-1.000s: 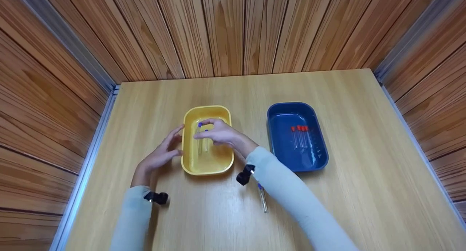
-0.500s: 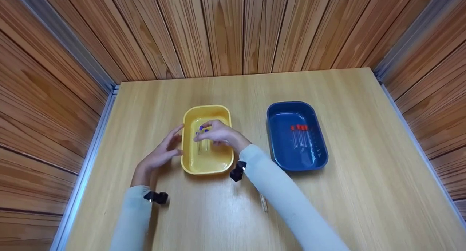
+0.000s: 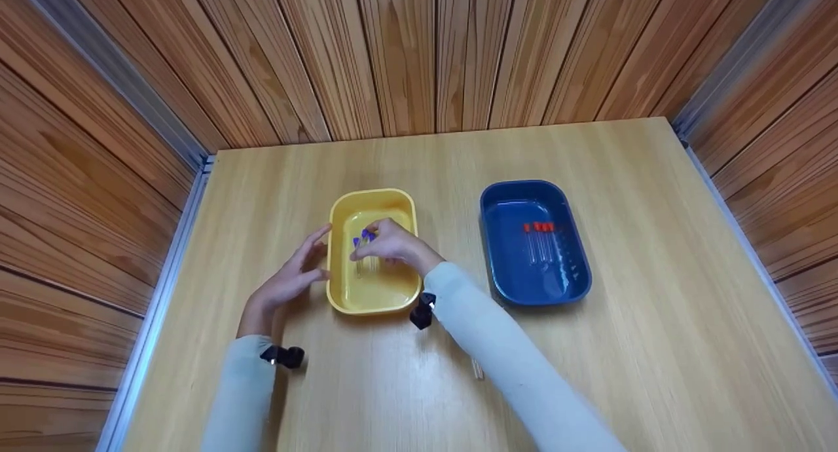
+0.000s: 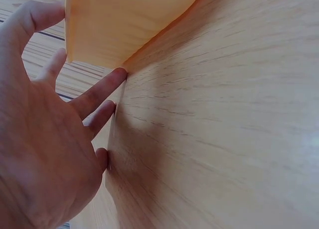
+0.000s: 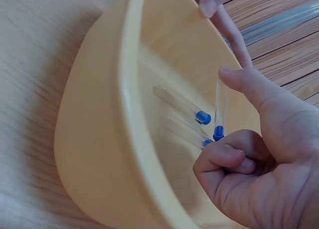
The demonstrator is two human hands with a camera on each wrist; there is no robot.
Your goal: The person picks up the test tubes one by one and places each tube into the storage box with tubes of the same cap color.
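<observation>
My right hand (image 3: pixel 393 240) reaches over the right rim of a yellow tray (image 3: pixel 340 306), fingers curled inside it. Between thumb and fingers it pinches a clear test tube (image 5: pixel 220 107) with a blue-purple cap, tilted across two similar tubes. Those two, an upper tube (image 5: pixel 182 102) and a lower tube (image 5: pixel 187 131), lie side by side on the tray floor; the lower one's cap is partly hidden by my fingers. My left hand (image 3: pixel 288 280) stays outside the tray's left wall with fingers spread, its fingertips right at the rim and wall.
To the right, a blue tray (image 3: pixel 520 291) contains several red-capped tubes (image 3: pixel 540 247). Another test tube (image 3: pixel 478 369) lies on the table, mostly hidden beneath my right forearm. Wood-patterned panels (image 3: pixel 406 59) rise behind the table and at both sides.
My right hand has shifted slightly right and toward me, lowering its tube toward the tray floor. The right forearm has swung left, covering more of the tube on the table. My left hand stays put.
</observation>
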